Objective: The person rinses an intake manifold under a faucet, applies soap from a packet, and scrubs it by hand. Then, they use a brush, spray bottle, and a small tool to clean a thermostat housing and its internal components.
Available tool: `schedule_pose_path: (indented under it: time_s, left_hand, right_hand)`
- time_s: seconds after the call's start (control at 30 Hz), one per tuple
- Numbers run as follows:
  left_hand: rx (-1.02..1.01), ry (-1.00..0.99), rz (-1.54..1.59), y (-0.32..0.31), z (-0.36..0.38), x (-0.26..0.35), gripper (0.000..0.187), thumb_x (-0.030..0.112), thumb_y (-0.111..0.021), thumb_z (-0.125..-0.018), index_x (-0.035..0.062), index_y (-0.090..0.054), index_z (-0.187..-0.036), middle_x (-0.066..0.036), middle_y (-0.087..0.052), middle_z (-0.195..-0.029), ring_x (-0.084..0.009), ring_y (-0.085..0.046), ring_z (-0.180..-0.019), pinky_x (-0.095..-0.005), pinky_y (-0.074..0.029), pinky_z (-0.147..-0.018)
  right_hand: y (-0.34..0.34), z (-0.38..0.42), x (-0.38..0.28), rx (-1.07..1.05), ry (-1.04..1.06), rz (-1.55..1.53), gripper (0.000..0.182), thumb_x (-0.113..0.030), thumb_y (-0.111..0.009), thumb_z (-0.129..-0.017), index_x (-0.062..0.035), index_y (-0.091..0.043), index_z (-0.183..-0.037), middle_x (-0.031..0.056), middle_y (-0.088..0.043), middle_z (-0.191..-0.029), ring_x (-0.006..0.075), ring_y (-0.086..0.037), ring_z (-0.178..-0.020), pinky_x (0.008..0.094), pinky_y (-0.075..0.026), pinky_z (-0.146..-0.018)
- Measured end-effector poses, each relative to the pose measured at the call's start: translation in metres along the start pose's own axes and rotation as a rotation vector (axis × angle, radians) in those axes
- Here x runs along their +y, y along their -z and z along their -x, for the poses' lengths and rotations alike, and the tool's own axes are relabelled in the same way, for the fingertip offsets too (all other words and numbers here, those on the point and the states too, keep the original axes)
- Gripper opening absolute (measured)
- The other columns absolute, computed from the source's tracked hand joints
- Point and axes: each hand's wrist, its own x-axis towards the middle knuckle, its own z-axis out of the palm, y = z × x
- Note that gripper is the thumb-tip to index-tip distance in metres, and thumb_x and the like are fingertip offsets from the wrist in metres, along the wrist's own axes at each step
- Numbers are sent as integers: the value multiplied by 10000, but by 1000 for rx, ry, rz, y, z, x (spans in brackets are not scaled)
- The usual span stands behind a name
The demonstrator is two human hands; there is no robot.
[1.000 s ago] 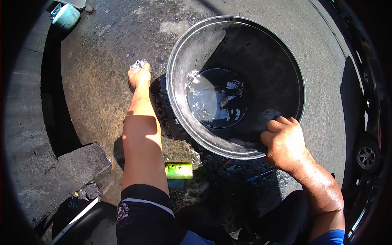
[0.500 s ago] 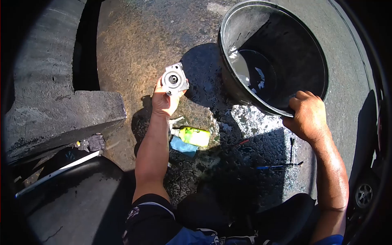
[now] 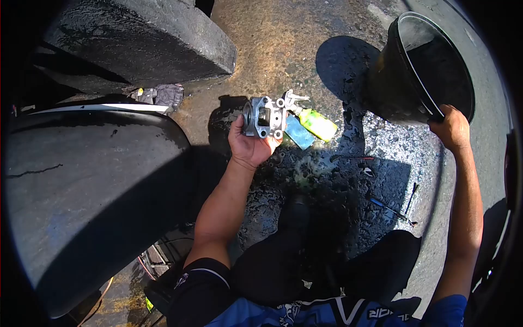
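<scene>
My left hand is closed around a silver cast metal housing with a central window, round bolt holes and a cylindrical end toward the left. I hold it above the wet ground. At the right, my right hand grips the near rim of a large black bucket, which leans with its mouth toward the upper right. The fingers are partly hidden at the rim. Just beyond the housing, a yellow-green spray bottle with a white trigger head lies beside a flat blue item.
Tools lie on the wet pavement, among them one with a blue handle and a thin red one. A dark curved panel fills the left, below a concrete block. Crumpled dark plastic rests between them.
My view has shifted left and downward. The housing has turned from its round bored face to its windowed side. The bucket sits farther right in view, its mouth turned more away, still in my right hand.
</scene>
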Motion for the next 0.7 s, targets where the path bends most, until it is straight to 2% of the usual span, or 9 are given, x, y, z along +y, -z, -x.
schedule_pose_path:
  time_s: [0.1,0.13,0.23,0.3,0.37,0.43,0.53,0.57,0.7]
  left_hand:
    - [145,-66,36,-4,38,2,693,497,-540,-892,77,-488,-1441,-205,-498,-1461,-427,-485,-1322,-554,-458,-1023]
    - [93,-65,54,1,49,4,669,484,-537,-904,84,-488,-1438,-188,-502,-1461,-409,-491,-1320,-564,-457,-1014]
    - [26,1,60,20,78,7,676,501,-535,-904,93,-482,-1440,-171,-513,-1452,-384,-511,-1304,-565,-453,-1005]
    - [83,-23,47,26,92,3,663,518,-536,-895,110,-504,-1417,-151,-548,-1411,-361,-543,-1261,-551,-462,-982]
    - [188,-62,25,23,103,1,631,517,-547,-883,117,-548,-1371,-139,-580,-1368,-359,-572,-1210,-557,-473,-959]
    - [211,-80,50,31,110,0,619,491,-541,-880,108,-551,-1366,-137,-591,-1352,-356,-575,-1202,-556,-464,-971]
    - [248,-73,46,51,124,0,599,464,-542,-875,117,-555,-1363,-131,-599,-1343,-339,-574,-1207,-523,-462,-983]
    - [226,-54,59,62,130,3,589,435,-538,-878,100,-552,-1363,-144,-605,-1329,-336,-578,-1202,-497,-467,-989]
    - [335,-28,-120,81,168,16,607,363,-567,-864,29,-526,-1369,-201,-586,-1343,-387,-580,-1208,-519,-484,-1010]
  right_hand:
    - [5,-1,-3,-56,-33,18,457,-219,-794,-686,-21,-672,-1079,183,-671,-1094,357,-641,-1059,423,-513,-922]
    - [7,0,-7,-87,-62,21,496,-217,-809,-685,-28,-665,-1121,182,-663,-1136,355,-630,-1095,422,-505,-939]
    - [1,20,-29,620,247,254,619,-180,-841,-690,-58,-615,-1254,176,-597,-1282,356,-551,-1225,427,-462,-1010]
    - [2,37,-85,620,433,7,710,-141,-845,-698,-63,-555,-1341,170,-534,-1350,358,-490,-1278,437,-422,-1057]
    - [-25,45,-147,346,639,-362,680,-148,-833,-725,-32,-548,-1332,177,-542,-1321,363,-527,-1223,433,-440,-1044]
    - [-77,39,-206,29,615,-543,642,-175,-808,-771,11,-531,-1320,210,-544,-1262,408,-551,-1166,434,-477,-999]
    - [-151,-3,-273,-183,498,-463,734,-271,-783,-808,2,-452,-1404,257,-485,-1322,430,-514,-1246,436,-452,-1057]
    - [-176,-21,-289,-146,481,-463,753,-288,-770,-821,-9,-426,-1430,255,-454,-1382,423,-492,-1286,428,-444,-1072]
    - [-211,-63,-327,-353,342,-340,863,-324,-743,-770,-47,-352,-1487,257,-393,-1486,423,-461,-1334,431,-433,-1096]
